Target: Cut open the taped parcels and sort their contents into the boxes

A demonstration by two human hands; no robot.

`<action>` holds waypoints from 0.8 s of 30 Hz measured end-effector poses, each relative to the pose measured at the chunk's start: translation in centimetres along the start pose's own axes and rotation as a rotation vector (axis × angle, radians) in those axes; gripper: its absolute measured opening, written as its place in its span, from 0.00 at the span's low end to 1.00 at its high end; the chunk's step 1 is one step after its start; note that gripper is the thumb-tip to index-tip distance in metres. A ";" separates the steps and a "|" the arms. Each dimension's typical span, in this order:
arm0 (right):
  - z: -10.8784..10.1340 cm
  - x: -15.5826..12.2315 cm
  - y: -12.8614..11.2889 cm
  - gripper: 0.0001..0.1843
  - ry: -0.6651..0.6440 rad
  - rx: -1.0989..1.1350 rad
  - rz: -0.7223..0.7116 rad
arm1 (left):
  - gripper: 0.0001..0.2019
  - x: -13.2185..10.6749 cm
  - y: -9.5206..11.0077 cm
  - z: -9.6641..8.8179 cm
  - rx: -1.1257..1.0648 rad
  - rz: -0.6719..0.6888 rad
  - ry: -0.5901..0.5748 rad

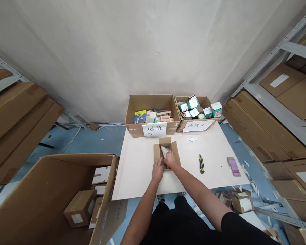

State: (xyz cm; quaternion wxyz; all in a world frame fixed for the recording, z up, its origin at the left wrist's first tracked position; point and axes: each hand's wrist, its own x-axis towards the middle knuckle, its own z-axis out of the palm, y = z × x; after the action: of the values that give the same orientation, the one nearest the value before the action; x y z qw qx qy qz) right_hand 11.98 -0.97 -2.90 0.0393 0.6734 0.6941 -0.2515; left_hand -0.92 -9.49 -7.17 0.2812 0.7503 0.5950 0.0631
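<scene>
A small cardboard box (177, 153) with its flaps up stands on the white table (137, 170) in front of me. My right hand (170, 159) reaches into it, fingers closed on a whitish wrapped item (164, 150) whose kind I cannot make out; part of it is hidden by the hand and the box. At the box's near left side, my left hand (157, 169) rests against the flap and edge, fingers stretched out. To the right lies a black and yellow box cutter (201, 164).
Two labelled cartons stand at the table's back: the left carton (132, 131) holds books and small boxes, the right carton (180, 128) green-white boxes. A large open carton (114, 170) with parcels is at left. A blurred purple thing (234, 166) lies right. Shelves flank both sides.
</scene>
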 end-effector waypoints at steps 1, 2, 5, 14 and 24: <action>0.0 -0.1 0.0 0.34 0.008 0.003 0.006 | 0.14 0.0 0.0 -0.1 -0.002 -0.002 -0.007; 0.1 -0.2 0.1 0.37 0.014 0.002 0.007 | 0.13 0.0 0.0 -0.2 -0.003 -0.004 -0.013; 0.0 -0.5 0.7 0.46 0.004 0.026 -0.046 | 0.13 0.1 0.0 -0.3 0.001 -0.011 -0.027; -1.1 -1.3 2.0 0.48 0.151 0.104 -0.342 | 0.15 -0.7 -0.8 -0.2 0.065 -0.064 0.065; -2.4 -3.0 9.6 0.36 0.302 0.176 -0.108 | 0.10 -5.8 -10.8 -7.4 0.211 -0.120 0.115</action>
State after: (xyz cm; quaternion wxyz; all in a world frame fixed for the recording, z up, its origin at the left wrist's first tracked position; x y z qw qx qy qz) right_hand 22.08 -3.08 -2.49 -0.1380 0.6662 0.7024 -0.2089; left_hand -14.97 -10.85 -4.96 0.1694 0.7338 0.6574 0.0260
